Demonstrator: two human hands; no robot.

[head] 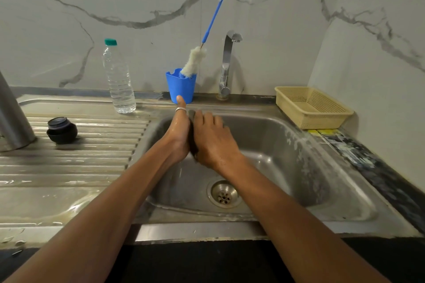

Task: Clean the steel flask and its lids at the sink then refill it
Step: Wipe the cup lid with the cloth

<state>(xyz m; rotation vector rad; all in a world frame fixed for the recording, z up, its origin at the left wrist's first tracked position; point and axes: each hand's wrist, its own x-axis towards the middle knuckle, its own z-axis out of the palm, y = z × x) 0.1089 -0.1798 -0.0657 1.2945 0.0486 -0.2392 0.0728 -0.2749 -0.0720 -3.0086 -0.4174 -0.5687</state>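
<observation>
My two hands meet over the steel sink with a dark grey lid sandwiched between them, mostly hidden. My left hand stands on edge, its ringed finger straight, and presses its palm against the lid. My right hand curls its wet fingers over the lid from the right. The steel flask stands at the far left on the drainboard, cut off by the frame edge. A second dark lid lies on the drainboard beside the flask.
A plastic water bottle with a green cap stands behind the drainboard. A blue cup holds a long bottle brush. The tap is not running. A beige basket sits at the right.
</observation>
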